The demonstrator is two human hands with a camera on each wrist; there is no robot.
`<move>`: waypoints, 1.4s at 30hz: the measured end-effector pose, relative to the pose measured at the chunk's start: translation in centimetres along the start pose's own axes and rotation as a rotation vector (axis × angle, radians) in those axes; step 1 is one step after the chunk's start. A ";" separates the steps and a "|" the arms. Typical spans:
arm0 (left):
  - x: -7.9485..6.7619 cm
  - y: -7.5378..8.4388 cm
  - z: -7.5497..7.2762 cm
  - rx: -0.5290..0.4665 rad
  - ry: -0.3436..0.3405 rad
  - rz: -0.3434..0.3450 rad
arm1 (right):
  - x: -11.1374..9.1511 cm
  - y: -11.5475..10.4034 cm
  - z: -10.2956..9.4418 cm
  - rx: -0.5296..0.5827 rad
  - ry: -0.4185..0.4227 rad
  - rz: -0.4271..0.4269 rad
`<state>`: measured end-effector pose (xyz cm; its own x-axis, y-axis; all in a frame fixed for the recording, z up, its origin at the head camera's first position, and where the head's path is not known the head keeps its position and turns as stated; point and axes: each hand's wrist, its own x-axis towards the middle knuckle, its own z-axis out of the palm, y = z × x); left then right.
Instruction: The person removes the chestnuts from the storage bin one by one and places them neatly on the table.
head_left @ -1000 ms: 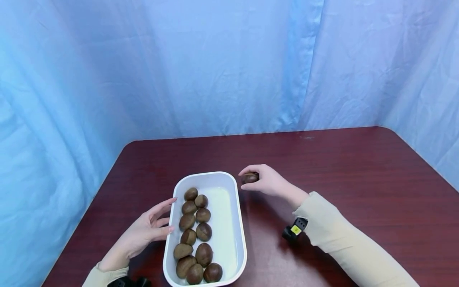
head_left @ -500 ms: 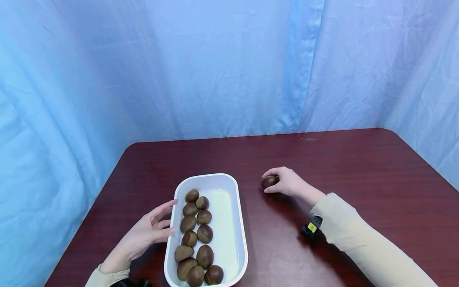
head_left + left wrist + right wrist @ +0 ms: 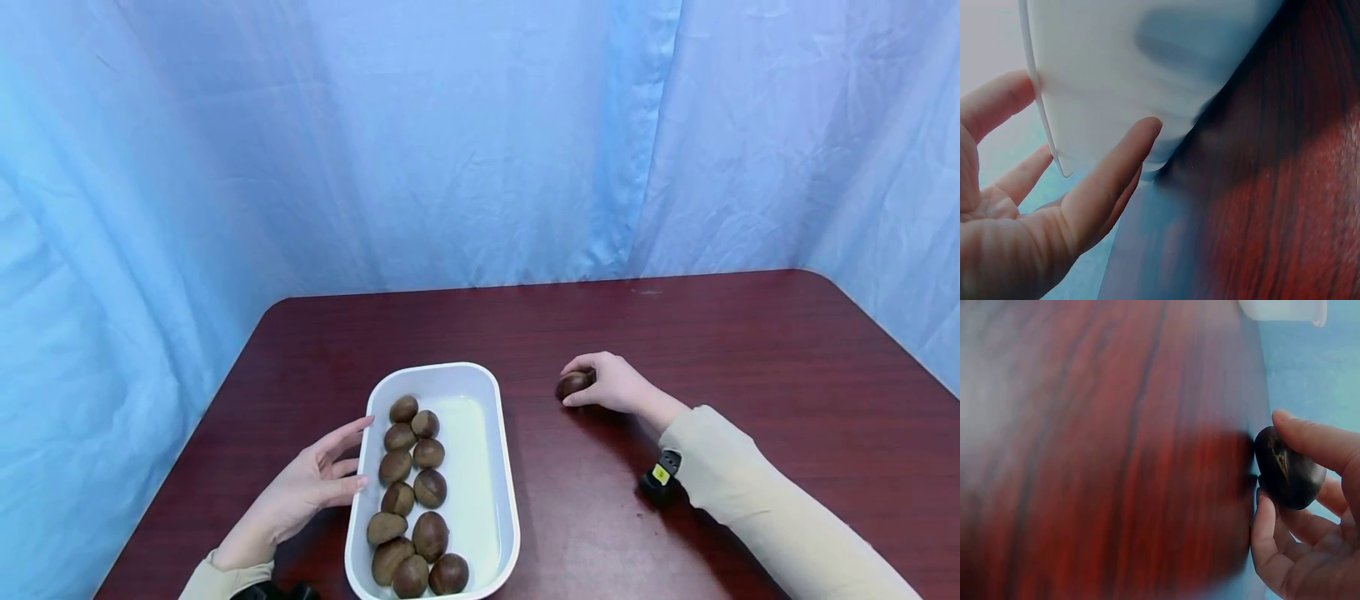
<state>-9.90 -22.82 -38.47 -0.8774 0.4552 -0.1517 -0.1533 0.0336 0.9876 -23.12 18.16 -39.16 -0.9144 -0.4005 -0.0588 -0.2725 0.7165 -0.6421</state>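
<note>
My right hand point(image 3: 618, 385) pinches a brown chestnut point(image 3: 574, 384) low over the table, right of the tray. The right wrist view shows this chestnut point(image 3: 1289, 469) between thumb and fingertips, close against the table surface. A white oblong tray point(image 3: 504, 467) stands left of that hand, holding several chestnuts in two rough rows point(image 3: 430, 488) along its left half. My left hand point(image 3: 303, 492) lies at the tray's left side, its fairly straight fingertips at the wall and rim. In the left wrist view, the thumb point(image 3: 1113, 169) reaches across the outer wall of the tray point(image 3: 1116, 81).
The dark red wooden table point(image 3: 712, 350) has rounded far corners. Light blue curtains point(image 3: 480, 142) hang behind it and along both sides. A black wrist camera with a yellow label point(image 3: 660, 475) sits at the right sleeve.
My right hand has moved rightward, away from the tray, with the chestnut in its fingers, and lowered a little. The left hand stays at the tray's side.
</note>
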 end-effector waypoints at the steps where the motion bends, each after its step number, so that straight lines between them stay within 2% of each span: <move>1: 0.0 0.0 0.0 0.000 0.001 0.000 | 0.0 0.1 0.0 -0.007 0.003 -0.002; 14: 0.5 0.0 0.0 -0.001 0.010 -0.012 | -0.2 1.3 -1.0 -0.025 -0.004 0.013; 24: 0.4 -0.1 0.0 0.010 0.008 -0.003 | -0.7 1.1 -1.9 0.007 -0.008 0.025; 32: 0.4 -0.1 0.1 0.014 0.017 -0.002 | -1.1 0.0 -2.8 0.008 0.033 0.012; 42: 0.6 0.0 0.1 0.003 -0.004 0.014 | -0.9 -2.4 -2.4 0.012 0.063 -0.051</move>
<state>-10.37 -22.49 -38.58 -0.8778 0.4589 -0.1373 -0.1391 0.0300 0.9898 -22.34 18.16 -35.72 -0.9163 -0.3998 0.0222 -0.3163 0.6887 -0.6524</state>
